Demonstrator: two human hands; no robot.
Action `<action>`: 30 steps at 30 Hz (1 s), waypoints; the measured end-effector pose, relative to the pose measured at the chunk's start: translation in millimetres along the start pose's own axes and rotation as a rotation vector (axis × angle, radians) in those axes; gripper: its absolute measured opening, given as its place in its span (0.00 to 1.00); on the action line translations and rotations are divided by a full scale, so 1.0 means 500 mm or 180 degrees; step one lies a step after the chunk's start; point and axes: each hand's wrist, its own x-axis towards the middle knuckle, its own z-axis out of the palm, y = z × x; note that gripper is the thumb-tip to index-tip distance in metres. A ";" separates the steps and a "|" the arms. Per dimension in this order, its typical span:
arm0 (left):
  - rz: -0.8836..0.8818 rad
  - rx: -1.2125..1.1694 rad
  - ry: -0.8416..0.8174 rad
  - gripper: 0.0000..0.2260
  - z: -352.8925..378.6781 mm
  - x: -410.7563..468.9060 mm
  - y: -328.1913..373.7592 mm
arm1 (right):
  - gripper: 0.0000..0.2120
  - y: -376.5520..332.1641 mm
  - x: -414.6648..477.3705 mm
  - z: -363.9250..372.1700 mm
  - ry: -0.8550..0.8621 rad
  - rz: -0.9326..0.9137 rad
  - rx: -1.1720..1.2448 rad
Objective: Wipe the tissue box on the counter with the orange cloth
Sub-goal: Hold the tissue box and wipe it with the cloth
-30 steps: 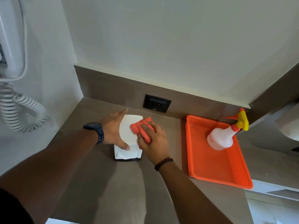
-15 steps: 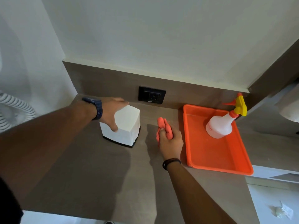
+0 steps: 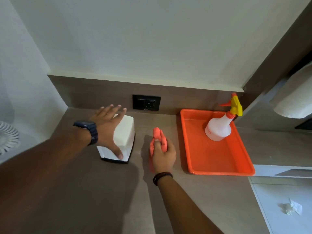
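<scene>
The tissue box point(image 3: 124, 137) stands upright on the brown surface point(image 3: 118, 200), near the back wall and just below and left of the black wall socket point(image 3: 146, 102). It is white with a dark base, and serves as the landmark for everything else here.

The left hand point(image 3: 108, 125) lies over the box's left side and top with fingers spread and stretched out flat; the thumb point(image 3: 118, 153) reaches down to the lower front edge of the box near the base. The hand is open against the box rather than closed around it. A dark watch point(image 3: 87, 130) sits on that wrist.

To the right of the box, apart from it, the right hand point(image 3: 163, 155) is closed around the orange cloth point(image 3: 157, 137), which is bunched up and sticks out past the fingers toward the wall. Cloth and box do not touch; a strip of bare surface lies between them. A dark band point(image 3: 162, 177) circles the right wrist.

Further right of the box, beyond the right hand, an orange tray point(image 3: 219, 166) rests on the surface. In the tray's far corner stands a white spray bottle point(image 3: 218, 127) with a yellow and orange trigger head.

Left of the box, at the frame's edge, a coiled white cord point(image 3: 7, 137) shows against the side wall.
</scene>
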 end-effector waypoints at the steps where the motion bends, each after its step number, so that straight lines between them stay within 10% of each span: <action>1: 0.0162 0.0063 -0.0136 0.73 -0.002 0.008 -0.006 | 0.10 0.004 -0.008 0.011 -0.0028 0.0139 0.0109; 23: 0.0260 -0.0248 0.0272 0.60 0.040 0.024 0.004 | 0.20 -0.021 -0.008 0.147 -0.1034 0.0676 0.0278; 30: 0.0338 -0.0314 0.0394 0.57 0.049 0.030 -0.002 | 0.06 0.007 -0.054 0.140 -0.0834 0.0274 0.0311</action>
